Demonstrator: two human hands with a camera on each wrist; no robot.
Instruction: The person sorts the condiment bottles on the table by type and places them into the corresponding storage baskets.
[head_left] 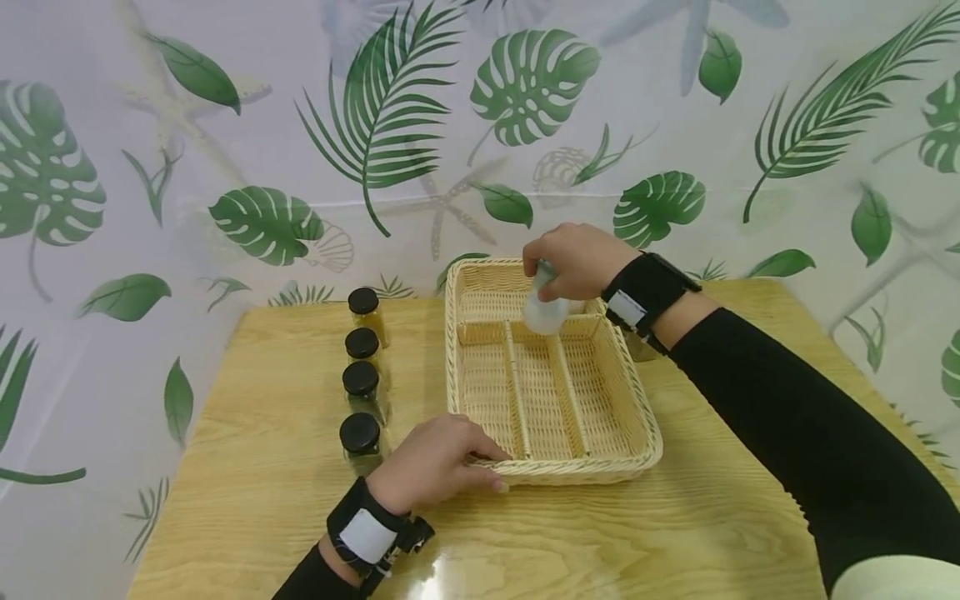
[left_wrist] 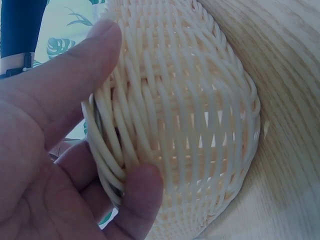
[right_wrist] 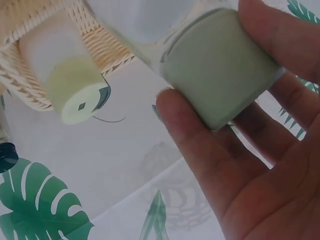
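A wicker basket with one wide compartment at the back and three long ones in front sits on the table. My left hand grips its rim at the near left corner; in the left wrist view the thumb and fingers lie on both sides of the woven wall. Over the back divider, my right hand holds a translucent squeeze bottle by its pale green cap. Another bottle, with a yellow-green cap, leans in the basket in the right wrist view; my right hand mostly hides it from the head view.
Several glass jars with black lids stand in a row left of the basket. Another jar is partly hidden behind my right wrist. A white rounded object shows at the bottom right corner. Behind the wooden table hangs a leaf-print cloth.
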